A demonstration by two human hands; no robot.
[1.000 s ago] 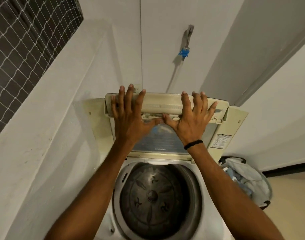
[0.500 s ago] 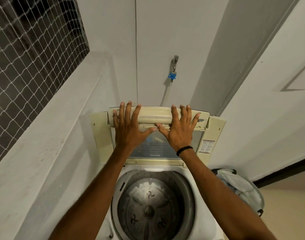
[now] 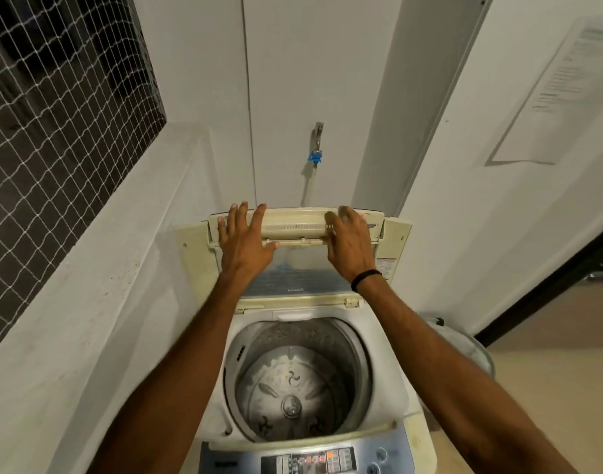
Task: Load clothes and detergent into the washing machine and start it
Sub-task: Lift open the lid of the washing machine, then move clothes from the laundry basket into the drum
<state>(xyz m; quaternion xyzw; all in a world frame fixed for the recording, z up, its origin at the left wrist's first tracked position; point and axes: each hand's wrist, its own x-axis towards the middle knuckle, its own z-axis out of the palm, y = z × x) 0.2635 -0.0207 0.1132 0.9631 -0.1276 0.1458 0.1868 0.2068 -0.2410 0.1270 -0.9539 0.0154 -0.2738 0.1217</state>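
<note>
Head view looks down at two bare arms reaching out. Left hand [image 3: 245, 239] lies flat, fingers spread, on the folded lid [image 3: 295, 227] of the washing machine [image 3: 389, 381]. Right hand [image 3: 349, 239] rests on the same lid, fingers bent a little, not gripping. Below both hands the round drum [image 3: 293, 381] has no clothes in it. Just past the right arm sits a laundry bag [image 3: 474, 350] on the floor

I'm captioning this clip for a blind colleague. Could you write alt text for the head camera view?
Both hands, left hand and right hand, press flat against the raised lid of a top-loading washing machine. Its drum below is empty. A tap is on the wall behind.
</note>
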